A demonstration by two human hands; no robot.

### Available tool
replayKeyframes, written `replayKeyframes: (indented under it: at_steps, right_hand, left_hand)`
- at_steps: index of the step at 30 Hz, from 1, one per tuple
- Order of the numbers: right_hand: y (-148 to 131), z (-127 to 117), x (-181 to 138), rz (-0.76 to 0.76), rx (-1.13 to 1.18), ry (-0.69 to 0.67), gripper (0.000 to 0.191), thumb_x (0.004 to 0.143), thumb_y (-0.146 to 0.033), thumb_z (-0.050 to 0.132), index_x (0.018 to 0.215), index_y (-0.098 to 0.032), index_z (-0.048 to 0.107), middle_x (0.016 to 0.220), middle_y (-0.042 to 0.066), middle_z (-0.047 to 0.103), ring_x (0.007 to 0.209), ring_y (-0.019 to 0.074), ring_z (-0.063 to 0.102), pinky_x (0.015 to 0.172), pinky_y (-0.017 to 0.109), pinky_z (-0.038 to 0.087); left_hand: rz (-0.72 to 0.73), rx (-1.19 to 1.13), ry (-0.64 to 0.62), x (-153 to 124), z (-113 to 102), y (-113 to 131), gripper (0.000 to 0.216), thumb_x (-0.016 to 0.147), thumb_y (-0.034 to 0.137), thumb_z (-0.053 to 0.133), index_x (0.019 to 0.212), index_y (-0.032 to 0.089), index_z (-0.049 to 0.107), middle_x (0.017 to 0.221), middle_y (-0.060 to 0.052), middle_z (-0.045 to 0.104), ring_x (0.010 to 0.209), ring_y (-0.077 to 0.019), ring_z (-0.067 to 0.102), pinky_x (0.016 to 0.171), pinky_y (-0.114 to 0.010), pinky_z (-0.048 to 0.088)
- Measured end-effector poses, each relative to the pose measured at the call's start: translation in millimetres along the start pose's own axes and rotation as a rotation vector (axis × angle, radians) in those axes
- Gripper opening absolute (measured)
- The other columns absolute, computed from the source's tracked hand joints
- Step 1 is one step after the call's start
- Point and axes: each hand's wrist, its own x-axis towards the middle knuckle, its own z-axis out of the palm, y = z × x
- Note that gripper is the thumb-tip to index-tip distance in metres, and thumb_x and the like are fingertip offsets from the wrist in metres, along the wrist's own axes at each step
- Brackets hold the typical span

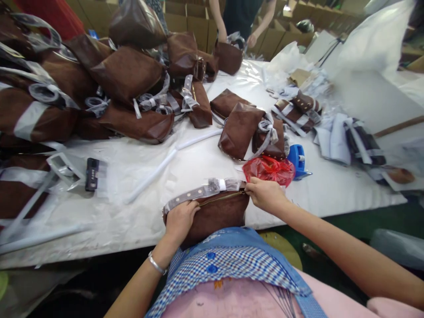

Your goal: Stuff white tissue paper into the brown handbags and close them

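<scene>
A brown suede-look handbag point(218, 214) lies at the table's front edge, against my apron. Along its top runs a gold zipper point(221, 198), which looks closed. Behind the zipper lies a studded strap point(195, 193) in clear wrap with a white band. My left hand point(180, 221) grips the bag's top edge at the left end of the zipper, fingertips on the seam. At the right end my right hand point(265, 194) is closed in a pinch on the zipper end; the exact piece between the fingers is hidden.
Just behind my right hand sit a red plastic bag point(270, 170) and a blue tape dispenser point(297, 161). Many brown bags point(129, 75) are heaped at the left and back. A black box point(92, 174) lies at left. Across the table, another person's hands point(251, 40) hold a bag.
</scene>
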Motion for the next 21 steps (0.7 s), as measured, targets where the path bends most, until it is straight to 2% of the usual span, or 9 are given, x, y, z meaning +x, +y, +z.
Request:
replayKeyframes:
  at_steps: [5, 10, 13, 15, 18, 21]
  right_hand:
    - [-1.0, 19.1, -2.4, 0.073, 0.023, 0.054, 0.026, 0.092, -0.029, 0.047, 0.090, -0.023, 0.072, 0.090, 0.005, 0.067, 0.073, 0.0186, 0.064, 0.053, 0.028, 0.030]
    - [0.8, 37.3, -8.0, 0.057, 0.076, 0.127, 0.029, 0.095, -0.028, 0.044, 0.091, -0.021, 0.072, 0.092, 0.005, 0.067, 0.072, 0.0158, 0.063, 0.053, 0.028, 0.030]
    - [5.9, 47.2, -17.3, 0.104, 0.162, 0.217, 0.030, 0.096, -0.032, 0.045, 0.093, -0.022, 0.073, 0.090, 0.005, 0.067, 0.074, 0.0153, 0.064, 0.056, 0.026, 0.034]
    - [9.2, 52.7, -23.1, 0.157, 0.263, 0.295, 0.026, 0.094, -0.032, 0.050, 0.094, -0.022, 0.074, 0.088, 0.004, 0.068, 0.078, 0.0154, 0.065, 0.062, 0.025, 0.039]
    - [13.3, 59.9, -24.9, 0.242, 0.429, 0.394, 0.019, 0.090, -0.030, 0.057, 0.090, -0.022, 0.074, 0.087, 0.003, 0.069, 0.081, 0.0158, 0.066, 0.072, 0.024, 0.045]
    - [20.0, 66.4, -14.0, 0.321, 0.524, 0.405, 0.014, 0.087, -0.030, 0.062, 0.087, -0.021, 0.073, 0.086, 0.002, 0.071, 0.082, 0.0168, 0.067, 0.077, 0.027, 0.048]
  left_hand:
    - [0.053, 0.100, -0.067, 8.9, -1.9, 21.7, 0.016, 0.095, 0.027, 0.052, 0.097, 0.022, 0.068, 0.092, -0.005, 0.069, 0.085, -0.0237, 0.065, 0.068, -0.032, 0.047]
    - [0.203, 0.057, -0.001, 38.0, 4.8, 43.0, 0.031, 0.094, 0.031, 0.056, 0.123, 0.018, 0.059, 0.108, -0.010, 0.067, 0.099, -0.0254, 0.062, 0.082, -0.034, 0.049]
    - [0.263, 0.008, -0.039, 44.1, 12.9, 43.7, 0.018, 0.095, 0.028, 0.055, 0.106, 0.019, 0.065, 0.100, -0.007, 0.067, 0.095, -0.0231, 0.062, 0.082, -0.033, 0.049]
    - [0.271, -0.012, -0.035, 39.0, 16.8, 40.5, 0.017, 0.096, 0.028, 0.052, 0.098, 0.020, 0.067, 0.095, -0.006, 0.067, 0.091, -0.0218, 0.062, 0.081, -0.032, 0.049]
    - [0.268, -0.018, -0.012, 29.8, 18.8, 38.1, 0.019, 0.098, 0.028, 0.049, 0.101, 0.021, 0.067, 0.094, -0.006, 0.068, 0.088, -0.0211, 0.064, 0.078, -0.030, 0.049]
    - [0.263, -0.008, -0.024, 35.4, 15.5, 40.7, 0.022, 0.098, 0.029, 0.048, 0.101, 0.020, 0.067, 0.093, -0.007, 0.069, 0.085, -0.0216, 0.065, 0.076, -0.031, 0.050]
